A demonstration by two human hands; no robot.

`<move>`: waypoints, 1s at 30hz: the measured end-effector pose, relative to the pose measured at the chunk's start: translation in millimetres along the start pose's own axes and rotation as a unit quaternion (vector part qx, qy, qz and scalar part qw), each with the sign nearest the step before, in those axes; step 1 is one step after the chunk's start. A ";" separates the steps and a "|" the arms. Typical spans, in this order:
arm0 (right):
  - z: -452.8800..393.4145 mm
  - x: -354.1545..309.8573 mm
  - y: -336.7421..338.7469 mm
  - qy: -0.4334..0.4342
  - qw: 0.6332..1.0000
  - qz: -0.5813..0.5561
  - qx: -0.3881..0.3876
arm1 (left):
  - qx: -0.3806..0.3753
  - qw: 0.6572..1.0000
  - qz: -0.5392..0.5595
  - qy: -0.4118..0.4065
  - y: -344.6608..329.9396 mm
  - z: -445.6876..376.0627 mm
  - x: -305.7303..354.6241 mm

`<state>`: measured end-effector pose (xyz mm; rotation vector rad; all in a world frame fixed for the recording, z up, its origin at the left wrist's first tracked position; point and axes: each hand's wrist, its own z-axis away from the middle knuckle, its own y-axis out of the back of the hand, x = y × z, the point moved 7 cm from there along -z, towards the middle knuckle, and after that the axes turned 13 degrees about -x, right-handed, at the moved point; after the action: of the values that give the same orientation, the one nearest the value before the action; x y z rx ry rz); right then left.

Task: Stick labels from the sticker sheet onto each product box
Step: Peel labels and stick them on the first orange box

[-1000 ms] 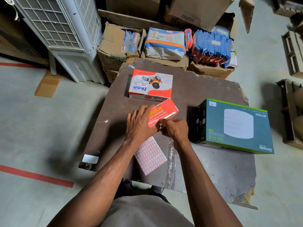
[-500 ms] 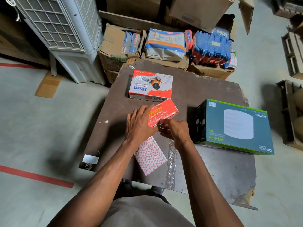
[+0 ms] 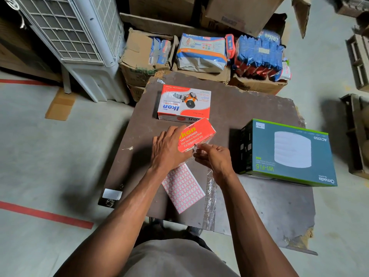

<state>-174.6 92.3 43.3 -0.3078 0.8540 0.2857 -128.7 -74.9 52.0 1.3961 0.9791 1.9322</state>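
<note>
- since a second ago our right hand (image 3: 214,158) has shifted slightly; it pinches a small label (image 3: 197,145) at the red tape dispenser box (image 3: 196,137).
- our left hand (image 3: 168,150) grips that tilted box mid-table.
- sticker sheet (image 3: 182,189) lies near the table's (image 3: 259,206) front edge, under our left wrist.
- teal wi-fi box (image 3: 289,152) sits at the right edge.

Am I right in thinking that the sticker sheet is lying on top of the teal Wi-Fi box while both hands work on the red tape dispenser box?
Not quite. In the head view the sticker sheet lies flat on the table, below the wrists, not on the teal Wi-Fi box. The rest holds: the left hand and right hand are both at the red tape dispenser box.
</note>
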 end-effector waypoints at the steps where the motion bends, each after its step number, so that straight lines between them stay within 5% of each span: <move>1: 0.5 -1.5 -0.7 0.005 1.000 -0.003 -0.006 | -0.002 1.000 0.000 0.001 -0.5 -0.1 0.0; 12: -6.9 -4.0 -2.8 -0.006 0.998 0.051 -0.031 | -0.011 1.000 -0.011 0.007 -1.1 -0.7 0.3; 30: -12.5 -12.3 -8.4 -0.026 0.987 0.144 0.070 | -0.016 1.000 -0.002 0.010 -3.4 -1.8 0.4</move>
<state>-187.9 78.4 46.3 -0.0449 0.8628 0.4970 -130.5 -73.0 49.1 1.3579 0.9561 1.9550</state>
